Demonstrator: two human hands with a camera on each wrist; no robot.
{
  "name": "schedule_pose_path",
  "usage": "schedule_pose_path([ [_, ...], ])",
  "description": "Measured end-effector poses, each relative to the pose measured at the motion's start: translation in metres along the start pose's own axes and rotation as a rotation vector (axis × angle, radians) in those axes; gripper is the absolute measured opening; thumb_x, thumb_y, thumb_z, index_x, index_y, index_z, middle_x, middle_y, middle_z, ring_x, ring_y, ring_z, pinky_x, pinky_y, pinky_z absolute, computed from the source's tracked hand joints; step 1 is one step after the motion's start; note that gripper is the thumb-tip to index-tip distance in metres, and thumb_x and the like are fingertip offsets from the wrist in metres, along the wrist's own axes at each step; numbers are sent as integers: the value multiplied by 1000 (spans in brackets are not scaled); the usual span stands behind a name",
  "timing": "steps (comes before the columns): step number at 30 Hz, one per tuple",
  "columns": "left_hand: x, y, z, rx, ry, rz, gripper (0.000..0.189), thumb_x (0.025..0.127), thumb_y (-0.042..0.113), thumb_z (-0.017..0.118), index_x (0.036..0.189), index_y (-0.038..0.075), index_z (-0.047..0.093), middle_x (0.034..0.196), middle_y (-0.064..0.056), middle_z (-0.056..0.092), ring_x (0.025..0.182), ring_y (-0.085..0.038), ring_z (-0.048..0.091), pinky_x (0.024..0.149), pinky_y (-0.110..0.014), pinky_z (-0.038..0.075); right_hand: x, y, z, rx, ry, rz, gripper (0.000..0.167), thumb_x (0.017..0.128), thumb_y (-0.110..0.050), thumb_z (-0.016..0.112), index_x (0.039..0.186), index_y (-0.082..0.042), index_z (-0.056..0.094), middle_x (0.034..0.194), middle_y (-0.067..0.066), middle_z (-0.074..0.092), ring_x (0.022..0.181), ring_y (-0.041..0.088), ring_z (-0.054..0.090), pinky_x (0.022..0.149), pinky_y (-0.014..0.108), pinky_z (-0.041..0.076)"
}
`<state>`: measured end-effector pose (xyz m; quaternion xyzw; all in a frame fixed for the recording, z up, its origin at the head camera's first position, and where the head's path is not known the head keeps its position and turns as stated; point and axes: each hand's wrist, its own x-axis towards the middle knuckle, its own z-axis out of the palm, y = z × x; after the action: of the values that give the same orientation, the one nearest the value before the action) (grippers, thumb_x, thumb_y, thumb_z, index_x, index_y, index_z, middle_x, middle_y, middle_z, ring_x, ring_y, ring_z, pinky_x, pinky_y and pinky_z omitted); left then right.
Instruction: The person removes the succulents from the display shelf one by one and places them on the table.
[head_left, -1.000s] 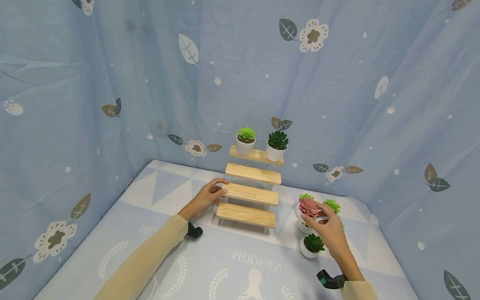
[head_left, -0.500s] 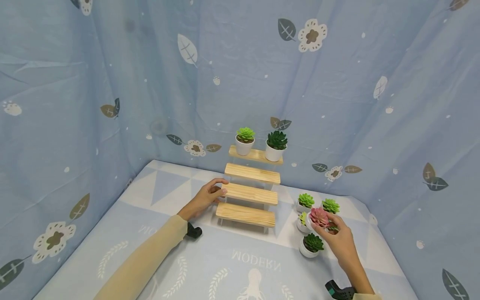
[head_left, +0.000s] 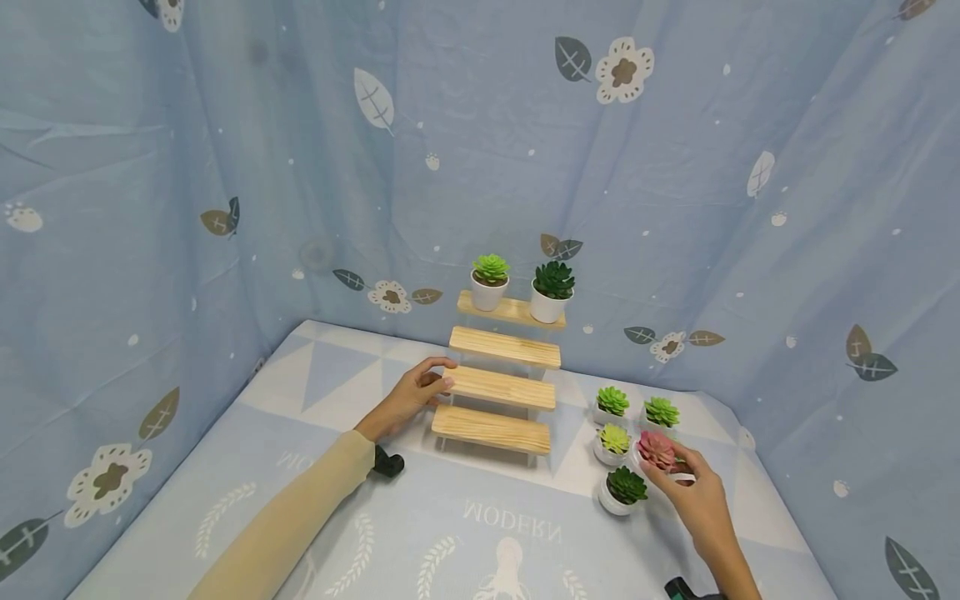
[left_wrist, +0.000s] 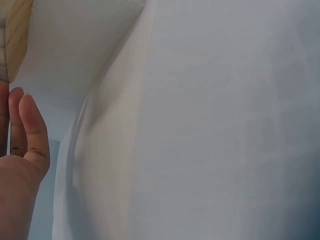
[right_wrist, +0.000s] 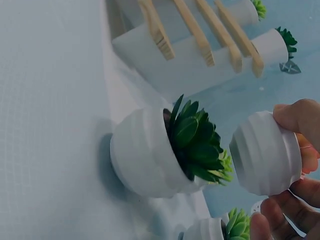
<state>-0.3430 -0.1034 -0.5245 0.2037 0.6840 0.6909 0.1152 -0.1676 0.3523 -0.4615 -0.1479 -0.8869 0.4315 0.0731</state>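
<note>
In the head view, my left hand (head_left: 411,398) holds the left end of a plank on a stepped wooden plant stand (head_left: 501,387), thumb and index finger at the plank's edges. The left wrist view shows its fingers (left_wrist: 35,120) by the plank end (left_wrist: 17,40). My right hand (head_left: 693,492) grips a white ribbed pot (right_wrist: 267,152) with a pink succulent (head_left: 657,451), held above the table. Close by stand a dark green potted succulent (head_left: 626,486), a yellow-green one (head_left: 613,439) and two bright green ones, left (head_left: 612,402) and right (head_left: 662,412).
On the stand's top plank sit a light green potted succulent (head_left: 491,271) and a dark green one (head_left: 552,283). A patterned cloth (head_left: 420,517) covers the table. Blue printed curtain (head_left: 480,125) hangs behind and at both sides.
My right hand has moved right and toward me with the pink succulent, uncovering the yellow-green and bright green plants. My left hand has stayed on the stand.
</note>
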Motion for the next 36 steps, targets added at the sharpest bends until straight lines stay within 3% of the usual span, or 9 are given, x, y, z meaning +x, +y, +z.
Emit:
schedule_pose_path([
  [12, 1, -3, -1, 5, 4, -13, 45, 103, 38, 66, 144, 25, 53, 116, -17, 61, 114, -40, 61, 89, -47, 54, -4, 18, -5, 6, 29, 70, 89, 87, -52, 81, 151, -1, 45, 128, 18, 55, 110, 27, 50, 68, 25, 50],
  [21, 0, -1, -1, 6, -2, -8, 48, 103, 38, 65, 146, 23, 51, 117, -17, 61, 112, -36, 61, 90, -48, 53, -6, 23, -8, -2, 60, 107, 89, 86, -56, 80, 151, -4, 47, 128, 16, 56, 104, 21, 51, 66, 25, 50],
  [36, 1, -1, -1, 1, 6, -22, 48, 102, 39, 66, 146, 24, 52, 117, -17, 61, 113, -36, 61, 91, -50, 52, -5, 45, -8, 0, 51, 173, 97, 82, -62, 80, 151, -3, 45, 128, 18, 53, 109, 27, 49, 68, 27, 49],
])
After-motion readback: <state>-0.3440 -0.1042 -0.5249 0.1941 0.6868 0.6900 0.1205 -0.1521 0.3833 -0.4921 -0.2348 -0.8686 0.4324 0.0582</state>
